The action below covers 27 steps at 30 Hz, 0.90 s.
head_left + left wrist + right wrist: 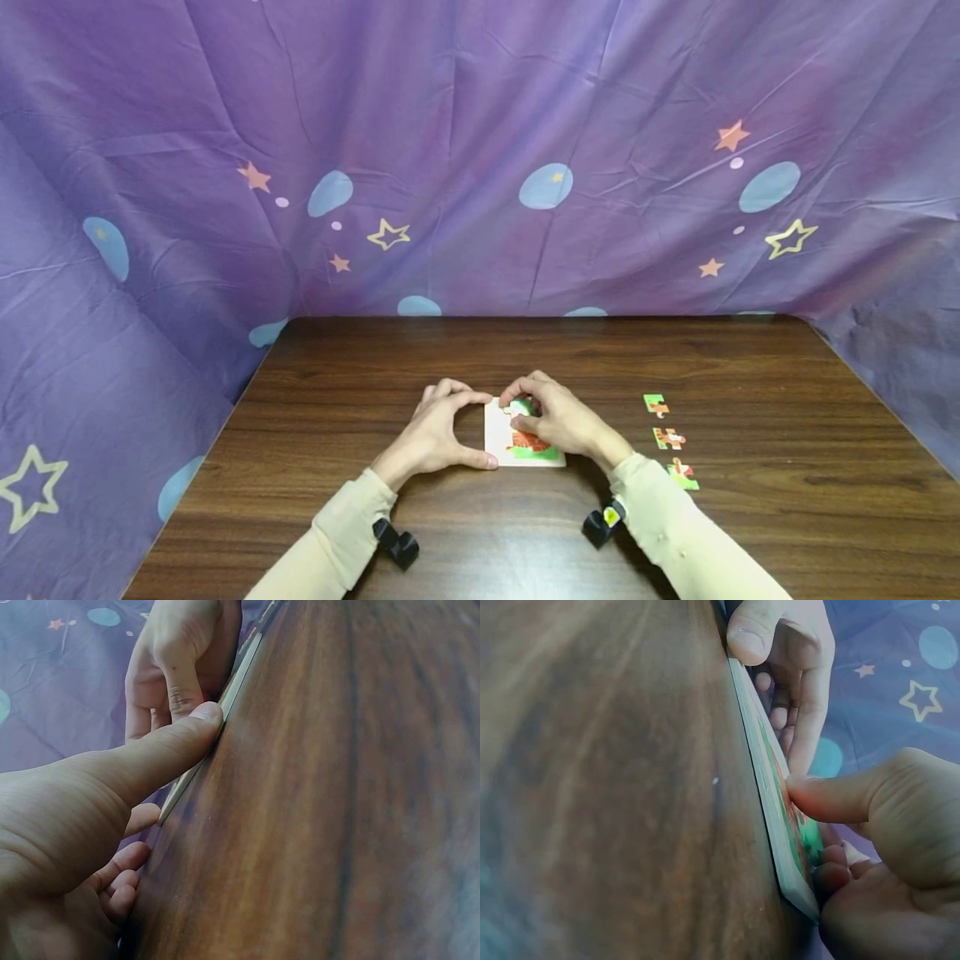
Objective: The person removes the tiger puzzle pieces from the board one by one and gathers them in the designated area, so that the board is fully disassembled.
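While the puzzle (497,435) sits under the right hand (564,419) touching its top (can't tell if that's pinching anything), the left hand (437,429) is spread wide, gripping the puzzle's left corners.

A creased purple cloth (480,100) hangs behind the far edge of a dark brown, wood-grained counter (787,400) and continues past its left and right edges. Printed on the cloth are light-blue ovals (546,186), solid orange stars (731,136), yellow outlined stars (388,234) and small pale dots (737,163).
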Each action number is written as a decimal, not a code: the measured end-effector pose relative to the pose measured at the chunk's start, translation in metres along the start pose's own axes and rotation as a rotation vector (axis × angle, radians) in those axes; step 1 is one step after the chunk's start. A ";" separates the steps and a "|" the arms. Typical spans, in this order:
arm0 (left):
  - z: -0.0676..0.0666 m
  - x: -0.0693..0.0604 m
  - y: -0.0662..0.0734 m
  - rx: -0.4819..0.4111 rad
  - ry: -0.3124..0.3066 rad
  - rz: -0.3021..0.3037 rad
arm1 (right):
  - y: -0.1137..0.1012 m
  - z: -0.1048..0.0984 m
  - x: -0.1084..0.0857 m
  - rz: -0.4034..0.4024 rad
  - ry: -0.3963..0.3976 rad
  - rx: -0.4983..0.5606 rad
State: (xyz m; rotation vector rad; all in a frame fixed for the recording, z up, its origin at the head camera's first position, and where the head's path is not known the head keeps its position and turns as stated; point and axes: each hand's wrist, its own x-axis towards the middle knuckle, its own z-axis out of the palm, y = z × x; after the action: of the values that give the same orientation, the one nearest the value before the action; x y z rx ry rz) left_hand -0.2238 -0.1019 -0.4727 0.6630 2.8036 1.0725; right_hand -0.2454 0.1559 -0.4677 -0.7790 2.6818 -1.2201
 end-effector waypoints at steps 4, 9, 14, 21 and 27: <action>0.000 0.000 0.000 -0.004 0.003 0.000 | 0.002 -0.001 0.002 0.036 0.025 0.044; 0.000 0.000 0.000 -0.015 0.008 0.003 | 0.005 -0.005 0.002 0.070 0.030 0.117; 0.000 0.000 0.000 -0.023 0.000 0.002 | 0.008 -0.009 0.001 0.068 0.025 0.114; 0.000 -0.001 0.000 -0.014 0.013 0.027 | 0.012 -0.010 0.000 0.030 0.019 0.058; 0.001 -0.002 -0.001 -0.010 0.014 0.034 | 0.014 -0.009 0.001 0.031 0.034 0.075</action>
State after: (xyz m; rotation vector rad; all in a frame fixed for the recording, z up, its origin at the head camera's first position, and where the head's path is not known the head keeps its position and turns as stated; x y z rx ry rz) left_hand -0.2225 -0.1027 -0.4739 0.7067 2.8067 1.1010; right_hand -0.2549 0.1688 -0.4712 -0.7104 2.6464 -1.3296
